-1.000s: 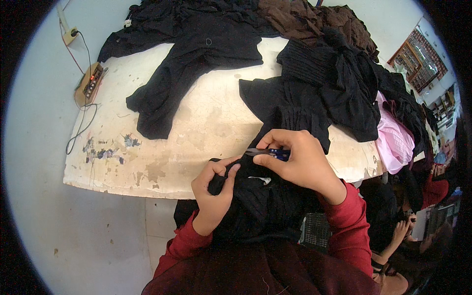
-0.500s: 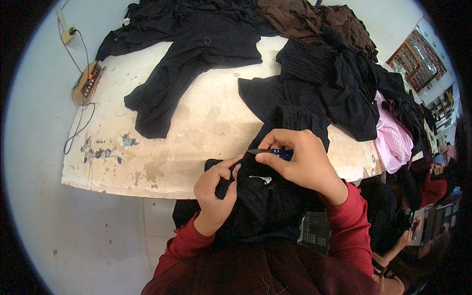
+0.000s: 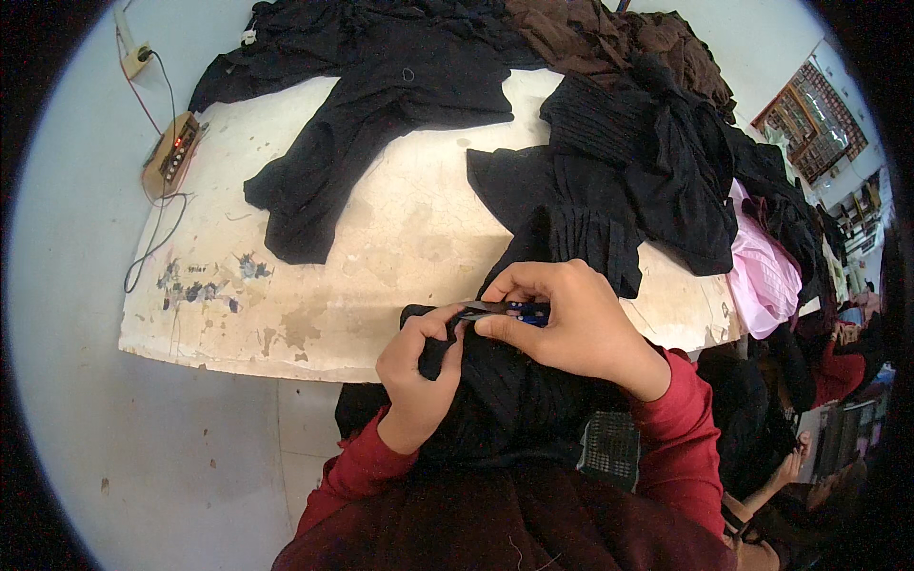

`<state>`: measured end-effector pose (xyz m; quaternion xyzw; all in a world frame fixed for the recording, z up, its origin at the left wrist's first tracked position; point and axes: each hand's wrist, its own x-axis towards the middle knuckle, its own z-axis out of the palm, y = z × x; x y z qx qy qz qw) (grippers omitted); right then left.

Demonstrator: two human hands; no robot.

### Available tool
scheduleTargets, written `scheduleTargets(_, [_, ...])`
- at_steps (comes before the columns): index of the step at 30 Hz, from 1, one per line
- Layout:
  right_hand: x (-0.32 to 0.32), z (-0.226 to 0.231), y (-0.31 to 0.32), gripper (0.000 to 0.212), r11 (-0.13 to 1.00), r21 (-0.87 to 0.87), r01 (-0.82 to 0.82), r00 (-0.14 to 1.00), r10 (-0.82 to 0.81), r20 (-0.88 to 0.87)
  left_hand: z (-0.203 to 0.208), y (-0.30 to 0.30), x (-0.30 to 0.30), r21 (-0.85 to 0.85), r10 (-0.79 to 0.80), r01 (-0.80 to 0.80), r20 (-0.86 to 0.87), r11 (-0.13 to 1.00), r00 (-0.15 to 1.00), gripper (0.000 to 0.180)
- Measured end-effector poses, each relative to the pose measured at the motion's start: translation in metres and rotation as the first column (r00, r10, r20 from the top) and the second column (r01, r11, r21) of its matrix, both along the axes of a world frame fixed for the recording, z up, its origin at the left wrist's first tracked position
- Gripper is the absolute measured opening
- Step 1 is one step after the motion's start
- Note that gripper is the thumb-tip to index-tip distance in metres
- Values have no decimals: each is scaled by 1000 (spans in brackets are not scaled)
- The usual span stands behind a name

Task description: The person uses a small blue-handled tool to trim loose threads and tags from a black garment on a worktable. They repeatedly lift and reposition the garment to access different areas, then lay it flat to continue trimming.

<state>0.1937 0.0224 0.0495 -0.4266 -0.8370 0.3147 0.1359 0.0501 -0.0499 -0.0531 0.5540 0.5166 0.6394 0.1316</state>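
My right hand (image 3: 576, 324) is closed around thread snips (image 3: 524, 312) with a dark blue handle. Their metal blades point left and reach the fingertips of my left hand (image 3: 417, 376). Between thumb and fingers, that left hand pinches an edge of a black garment (image 3: 514, 404). The garment hangs over the table's near edge toward my lap, and its upper part runs on up the table. The exact spot where the blades meet the cloth is partly hidden by my fingers.
Black clothes (image 3: 324, 181) and brown clothes (image 3: 657, 43) lie across the pale worn table (image 3: 409, 247). Pink cloth (image 3: 766, 276) hangs at its right edge. A wooden control box (image 3: 171, 152) with a cable sits far left. Another person's arm (image 3: 785, 471) shows at lower right.
My right hand has moved left and slightly down, bringing the snips' blades to my left fingertips. A white tag on the garment is now out of sight. My left hand has barely moved.
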Motion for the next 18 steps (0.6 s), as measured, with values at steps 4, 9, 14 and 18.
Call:
scheduleTargets(4, [1, 5, 2, 27, 1000, 24, -15, 998, 14, 55, -2, 0, -1, 44, -28, 31, -70, 999, 997, 23])
scheduleTargets(9, [-2, 15, 1, 25, 999, -29, -30, 994, 33, 105, -6, 1, -3, 51, -30, 35, -101, 998, 994, 23])
scheduleTargets(14, [1, 8, -1, 22, 1000, -21, -15, 1000, 15, 10, -7, 2, -4, 64, -35, 40, -87, 997, 996, 24])
scheduleTargets(18, [0, 3, -1, 22, 999, -4, -42, 999, 42, -6, -6, 0, -4, 34, -51, 53, -73, 998, 996, 24])
